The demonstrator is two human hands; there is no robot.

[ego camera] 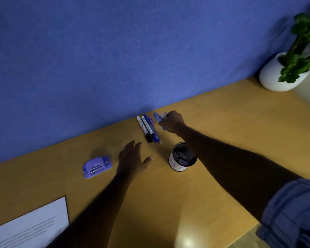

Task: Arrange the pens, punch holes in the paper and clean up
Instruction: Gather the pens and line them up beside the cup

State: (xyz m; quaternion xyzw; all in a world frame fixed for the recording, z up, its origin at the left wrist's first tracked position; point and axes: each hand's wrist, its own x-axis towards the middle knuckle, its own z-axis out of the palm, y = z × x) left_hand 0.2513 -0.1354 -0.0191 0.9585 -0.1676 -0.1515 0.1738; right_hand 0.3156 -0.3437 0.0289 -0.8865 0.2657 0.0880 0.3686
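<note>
1. Head view is showing a smooth, matte yellow-wood desk [222,122] butting against a finely textured blue wall [97,51].
2. Four slim cylindrical pens [148,128] are lying side by side, touching, just beyond the cup [182,157]; two have white barrels with printed labels and dark caps, the others look blue and violet.
3. This cup is standing upright as a short round tin with a dark, glossy inside and a pale outer wrap.
4. Beyond the cup, the right hand [172,123] is clenching a flat, light-blue pen [158,119] just beside the row.
5. Left of the cup, the left hand [131,159] is hovering palm down with fingers released and spread, gripping nothing.
6. Farther left of the cup, a rounded lilac plastic hole punch [97,167] is sitting on the desk.
7. Well nearer and left of the cup, a flat white sheet of paper [30,228] with blurred grey lines is lying at the desk's edge.
8. Far right of the cup, a leafy green plant [301,45] is standing in a smooth, rounded white pot [274,76].
</note>
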